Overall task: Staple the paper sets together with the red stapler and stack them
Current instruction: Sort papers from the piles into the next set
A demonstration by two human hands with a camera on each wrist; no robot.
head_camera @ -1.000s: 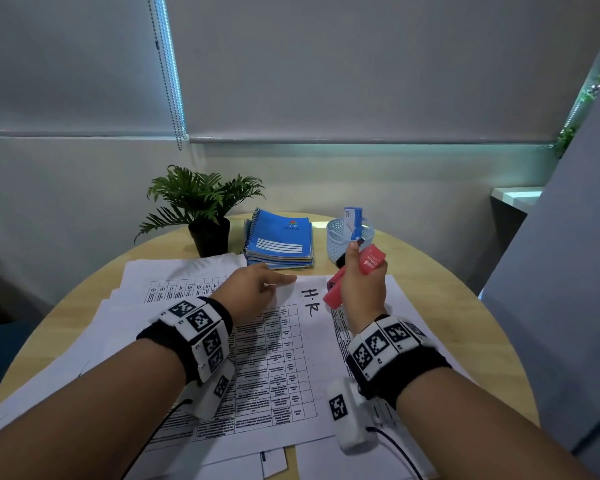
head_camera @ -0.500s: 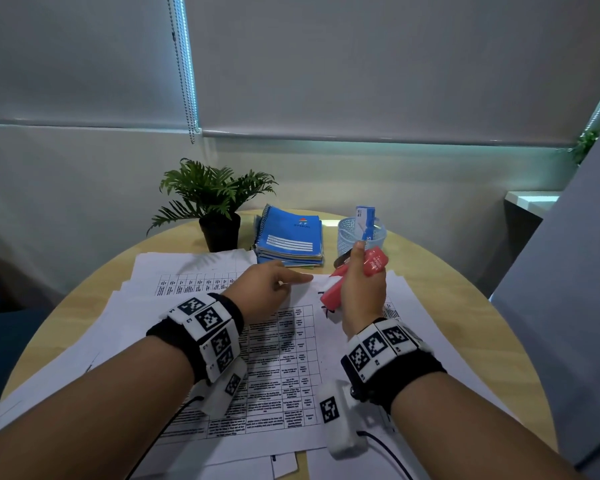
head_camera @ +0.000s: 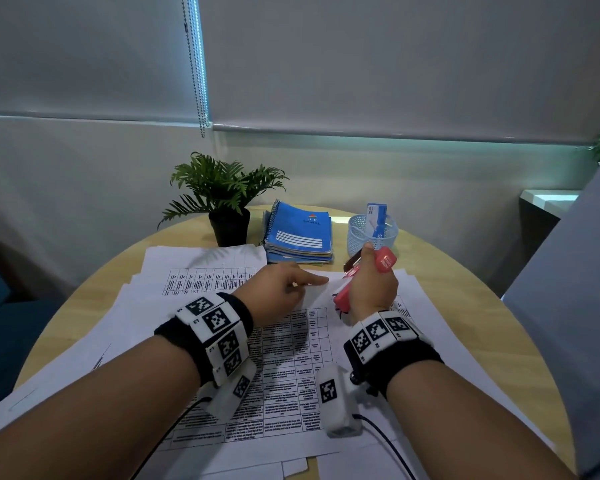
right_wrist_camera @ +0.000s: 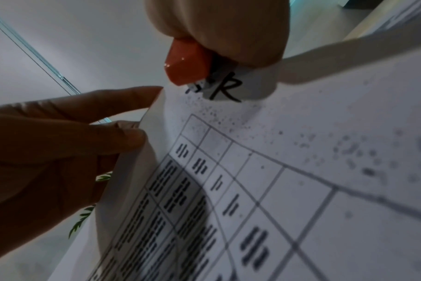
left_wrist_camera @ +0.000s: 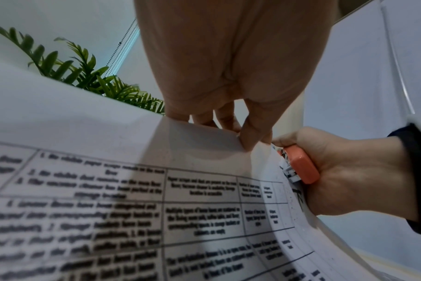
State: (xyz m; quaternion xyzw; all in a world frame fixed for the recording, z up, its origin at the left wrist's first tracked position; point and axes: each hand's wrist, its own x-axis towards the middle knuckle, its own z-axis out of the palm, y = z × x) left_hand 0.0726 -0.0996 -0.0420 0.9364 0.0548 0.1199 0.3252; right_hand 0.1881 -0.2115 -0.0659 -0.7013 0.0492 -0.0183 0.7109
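Note:
A printed paper set with a table on it lies in front of me on top of other sheets. My left hand pinches its top edge between thumb and fingers and lifts it a little. My right hand grips the red stapler, nose pointing down toward me. The stapler's mouth sits over the paper's top edge, right at the handwritten "H.R". In the left wrist view the stapler shows just right of my pinching fingers. Whether the stapler is squeezed down is unclear.
More loose sheets spread over the round wooden table. At the back stand a potted plant, a stack of blue spiral notebooks and a mesh cup holding a blue box. A grey partition rises on the right.
My right hand has brought the stapler down and closer, from above the paper onto its top edge. My left hand has stayed at the paper's top edge.

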